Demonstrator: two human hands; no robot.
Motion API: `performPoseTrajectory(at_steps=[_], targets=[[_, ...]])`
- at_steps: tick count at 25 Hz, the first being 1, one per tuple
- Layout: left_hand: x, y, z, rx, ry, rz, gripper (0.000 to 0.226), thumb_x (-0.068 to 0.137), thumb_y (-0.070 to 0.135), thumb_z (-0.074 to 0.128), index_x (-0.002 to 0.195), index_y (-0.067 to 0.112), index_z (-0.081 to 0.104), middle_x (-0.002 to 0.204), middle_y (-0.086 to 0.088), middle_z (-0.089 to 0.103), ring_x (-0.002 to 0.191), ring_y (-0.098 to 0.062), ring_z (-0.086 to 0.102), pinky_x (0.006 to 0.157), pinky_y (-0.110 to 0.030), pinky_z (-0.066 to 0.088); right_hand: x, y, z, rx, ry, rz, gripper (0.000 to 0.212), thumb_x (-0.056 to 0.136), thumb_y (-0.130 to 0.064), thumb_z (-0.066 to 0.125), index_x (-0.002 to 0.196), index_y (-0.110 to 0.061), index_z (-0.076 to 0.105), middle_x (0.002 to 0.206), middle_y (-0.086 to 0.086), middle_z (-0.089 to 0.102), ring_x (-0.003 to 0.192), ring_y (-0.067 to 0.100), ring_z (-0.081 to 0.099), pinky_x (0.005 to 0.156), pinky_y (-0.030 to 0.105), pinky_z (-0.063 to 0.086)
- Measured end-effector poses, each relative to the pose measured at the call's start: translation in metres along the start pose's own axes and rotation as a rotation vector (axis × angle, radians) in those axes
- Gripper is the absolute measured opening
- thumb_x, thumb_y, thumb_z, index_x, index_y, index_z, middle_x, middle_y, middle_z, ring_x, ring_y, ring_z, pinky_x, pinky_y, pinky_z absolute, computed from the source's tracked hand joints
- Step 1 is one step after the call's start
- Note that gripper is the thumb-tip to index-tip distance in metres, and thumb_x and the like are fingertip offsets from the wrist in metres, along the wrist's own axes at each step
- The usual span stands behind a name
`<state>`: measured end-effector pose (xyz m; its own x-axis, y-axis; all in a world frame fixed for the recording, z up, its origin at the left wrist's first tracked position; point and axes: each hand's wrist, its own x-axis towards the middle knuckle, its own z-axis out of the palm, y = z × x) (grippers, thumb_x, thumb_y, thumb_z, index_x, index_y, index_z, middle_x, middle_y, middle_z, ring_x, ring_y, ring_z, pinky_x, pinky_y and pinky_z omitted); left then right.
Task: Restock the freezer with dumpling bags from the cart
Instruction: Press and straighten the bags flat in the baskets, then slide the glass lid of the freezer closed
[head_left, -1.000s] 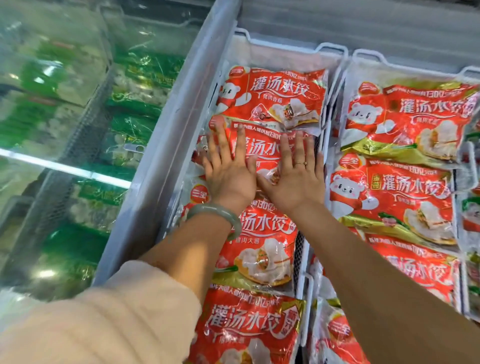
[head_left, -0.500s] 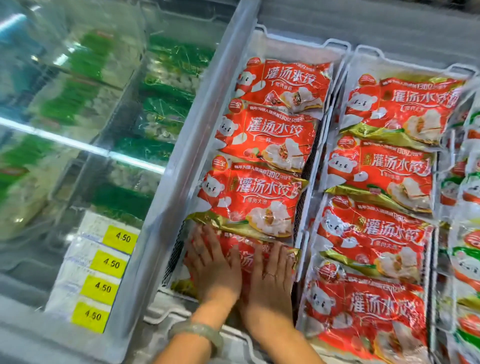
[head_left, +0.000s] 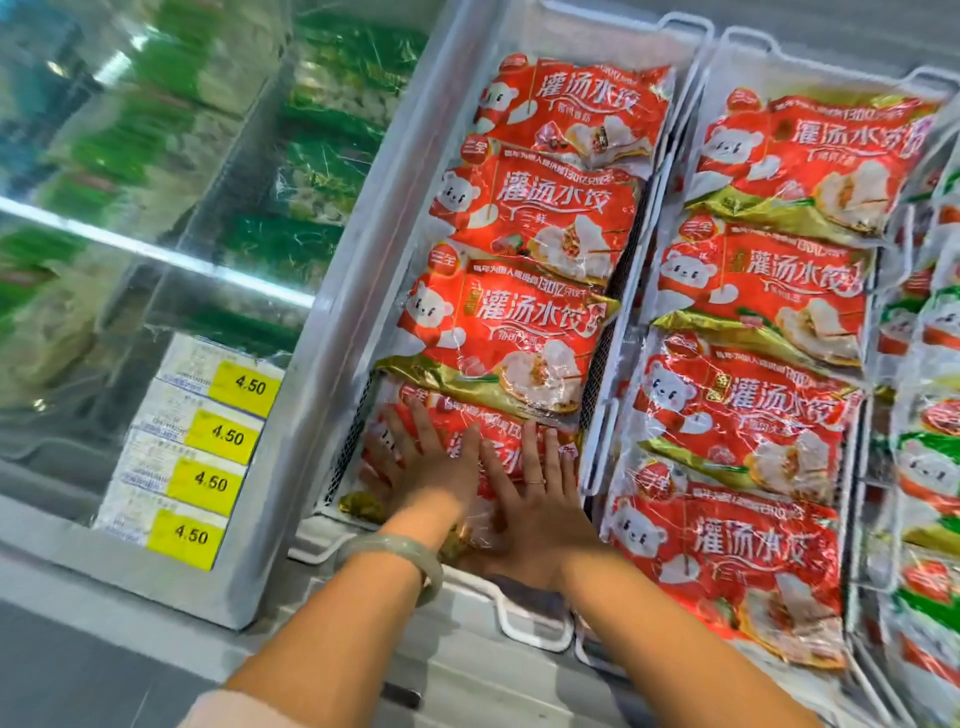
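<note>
1. At the far left, green bags (head_left: 311, 171) lie under a glass lid (head_left: 156, 249). Reflections blur them.
2. Four yellow price tags (head_left: 228, 436), each reading 4.50, sit in a column on the near corner of that glass. They are just beside the white frame of the freezer (head_left: 332, 332).
3. Right of the frame, a white wire basket (head_left: 571, 31) holds a column of four red dumpling bags (head_left: 540, 208). Each one overlaps the bag nearer the person.
4. The nearest bag (head_left: 498, 441) of that column lies at the front end of the basket. Its far edge is tucked under the gold edge of the bag beyond it.
5. The left hand (head_left: 426, 467) lies flat on the left half of the nearest bag. Its fingers are straight and spread, and it grips nothing. A pale green bracelet (head_left: 395, 551) circles the wrist.
6. The right hand (head_left: 540, 499) presses flat on the right half of the same bag, just beside the left hand. Its fingers are straight and it holds nothing. A thin ring (head_left: 535, 481) shows on one finger.
7. A second basket (head_left: 810, 67) stands just to the right. It holds four more red bags (head_left: 753, 405), overlapped the same way.
8. At the right edge are further bags (head_left: 935, 467) with red and green print, partly cut off by the frame of the view.
</note>
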<state>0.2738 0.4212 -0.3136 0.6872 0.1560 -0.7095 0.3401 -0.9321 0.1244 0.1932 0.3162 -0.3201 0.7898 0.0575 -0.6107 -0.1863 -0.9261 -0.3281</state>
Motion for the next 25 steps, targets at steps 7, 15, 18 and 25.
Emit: performPoseTrajectory(at_steps=[7,15,18,25], targets=[[0.006,0.025,-0.003,-0.006,0.188,0.259,0.068,0.1,0.044,0.015,0.15,0.009,-0.015,0.158,-0.008,-0.023,0.147,-0.023,-0.018,0.121,-0.039,-0.01,0.027,0.012,-0.028,-0.065,0.386,-0.049,0.109,0.076,-0.058,0.058,0.152,-0.016,-0.008,0.159,0.014,-0.013,0.147,0.029,-0.014,0.119,0.038,-0.008],[0.005,0.022,-0.018,0.118,0.071,0.294,0.072,0.097,0.052,0.016,0.15,0.017,-0.019,0.157,0.0,-0.026,0.144,-0.02,-0.026,0.12,-0.04,-0.012,0.031,0.019,-0.041,-0.063,0.196,0.009,0.1,0.084,-0.062,0.048,0.151,-0.02,-0.012,0.157,0.008,-0.026,0.145,0.023,-0.023,0.118,0.035,-0.01],[-0.045,0.032,-0.036,-0.151,-0.023,0.462,0.063,0.101,0.036,0.031,0.153,0.021,-0.001,0.161,0.003,-0.011,0.149,-0.016,-0.005,0.12,-0.03,0.004,0.021,-0.002,-0.086,0.035,0.412,0.058,0.066,0.093,-0.036,0.046,0.15,-0.017,0.02,0.16,0.011,0.007,0.148,0.027,0.006,0.121,0.039,0.007],[-0.071,0.004,-0.172,-0.259,0.47,0.613,0.028,0.092,0.018,0.049,0.117,0.02,0.061,0.115,-0.004,0.066,0.107,-0.027,0.059,0.09,-0.034,0.047,0.019,-0.084,-0.196,-0.062,0.632,-0.199,0.066,0.087,-0.014,0.049,0.149,-0.018,0.027,0.159,0.003,0.02,0.147,0.023,0.016,0.121,0.04,0.008]])
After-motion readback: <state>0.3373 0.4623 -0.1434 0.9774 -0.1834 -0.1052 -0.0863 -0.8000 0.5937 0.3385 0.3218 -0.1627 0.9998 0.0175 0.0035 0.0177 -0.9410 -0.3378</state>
